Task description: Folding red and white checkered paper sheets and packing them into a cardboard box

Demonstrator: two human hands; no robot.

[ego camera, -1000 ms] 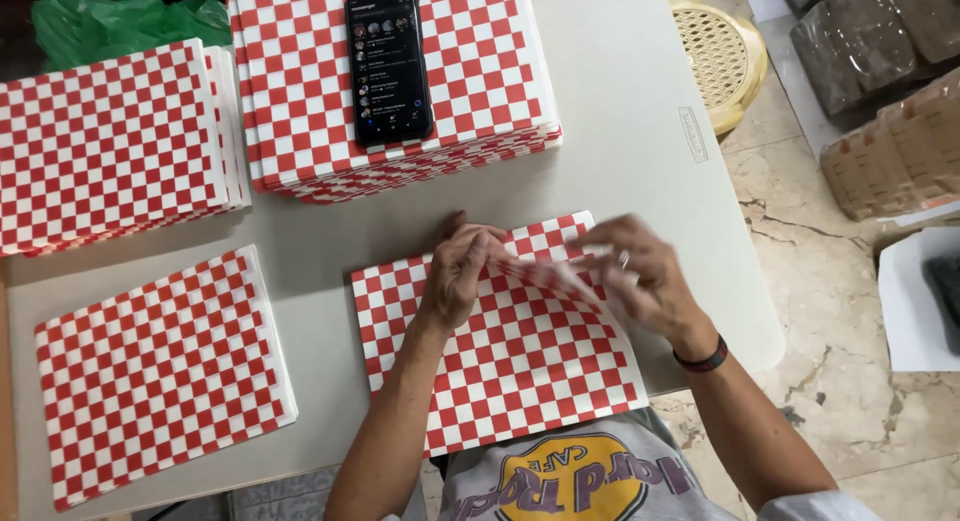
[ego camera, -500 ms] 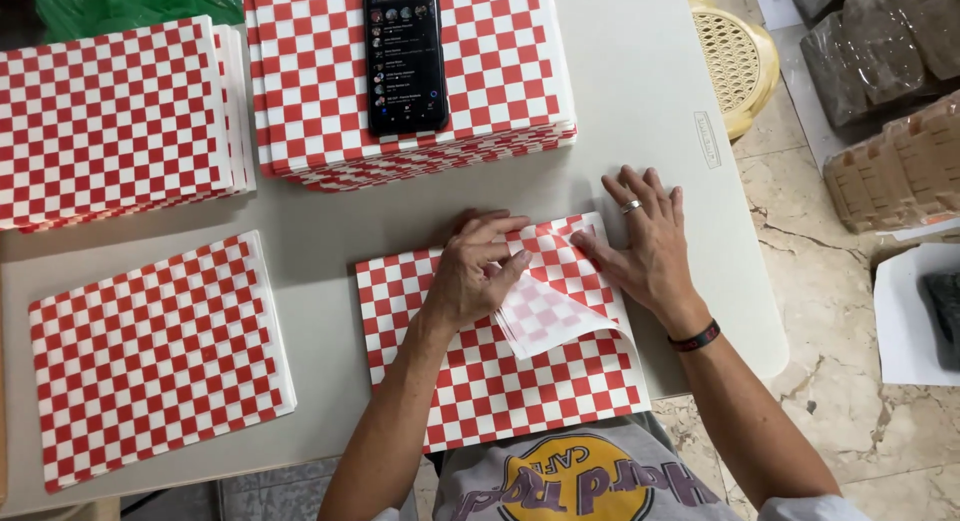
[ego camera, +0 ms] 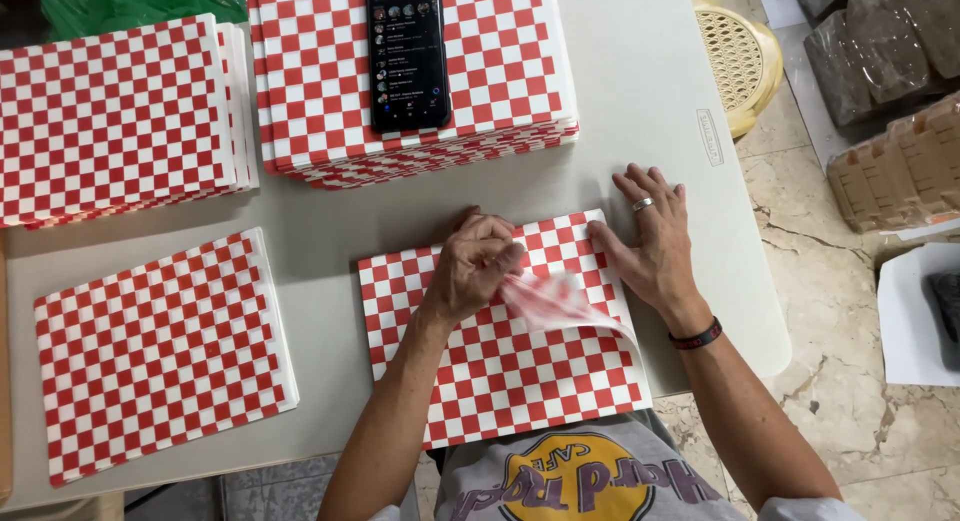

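left hand [ego camera: 475,266]: grip is pinching the top checkered sheet [ego camera: 555,301], curling it up right beside the fingers
right hand [ego camera: 655,246]: lying flat and open, pressing the checkered stack [ego camera: 500,371] just right of the sheet
stack: sitting on the worktop [ego camera: 640,101]

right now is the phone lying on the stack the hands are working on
No, the phone lies on a separate checkered stack farther back on the table, while the left hand and right hand work the near stack.

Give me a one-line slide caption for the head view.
Left hand peels a checkered sheet off the stack; right hand presses it flat.
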